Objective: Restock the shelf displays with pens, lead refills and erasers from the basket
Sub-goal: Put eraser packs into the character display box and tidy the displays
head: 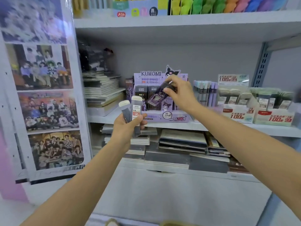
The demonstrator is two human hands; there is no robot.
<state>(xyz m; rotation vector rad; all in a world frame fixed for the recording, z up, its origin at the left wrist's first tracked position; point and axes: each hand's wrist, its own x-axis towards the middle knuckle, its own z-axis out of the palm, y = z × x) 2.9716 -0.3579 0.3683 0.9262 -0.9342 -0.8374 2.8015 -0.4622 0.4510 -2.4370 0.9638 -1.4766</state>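
Head view, L to R. Far left: poster panel [44, 95] w/ group photos, not part of the job. Next, notebook stacks [102, 92] on the middle shelf [211, 126], more stacked on the shelf below.

Left hand [128, 126] is raised in front of the shelf edge; its grip is clamped on two grey lead refill cases [130, 111], held upright side by side, pale caps up, one w/ a white and red label facing out. Fingers wrap the lower halves; the tops stand free.

Centre: purple Kuromi display box [162, 101] on the middle shelf, front row partly filled w/ matching cases. Right hand [180, 93] hovers just over it, grip pinched on one purple refill case [156, 95], tilted, lower end pointing down toward a slot in the box. Not yet seated.

Right: pale tubes [205, 92] standing upright, then two green-white display trays [254, 108] marked 100, stocked.

Handling, as judged: cases look like rigid, light, smooth plastic, likely slippery; contents are brittle, so no dropping. Best taken by the long flat sides near mid-length, leaving the bottom end clear to guide into the slot. Basket not identifiable in view.
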